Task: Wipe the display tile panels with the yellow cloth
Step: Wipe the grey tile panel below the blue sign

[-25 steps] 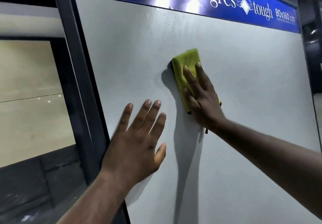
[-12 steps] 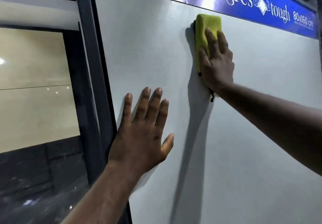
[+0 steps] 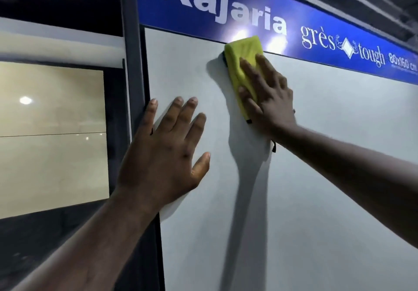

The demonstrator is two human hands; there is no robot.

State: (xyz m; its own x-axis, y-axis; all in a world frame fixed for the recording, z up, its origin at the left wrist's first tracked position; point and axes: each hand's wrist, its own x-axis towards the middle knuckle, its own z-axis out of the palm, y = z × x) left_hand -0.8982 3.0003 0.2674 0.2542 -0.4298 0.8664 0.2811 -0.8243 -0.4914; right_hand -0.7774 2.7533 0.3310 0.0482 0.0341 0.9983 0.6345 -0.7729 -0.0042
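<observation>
Stroke reaches top edge of grey tile panel [image 3: 316,177]: yellow cloth [image 3: 243,62], mid-panel one second ago, now touches blue sign [image 3: 203,3]. Right hand [image 3: 269,103] presses it flat, fingers straight. Left hand [image 3: 165,152], splayed and empty, braces near panel's left edge. Upper band likely covered; lower panel awaits.

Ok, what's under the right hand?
The folded yellow cloth, pressed against the grey tile panel by the right hand. Its upper part shows; the rest, and the panel beneath it, are covered.
</observation>
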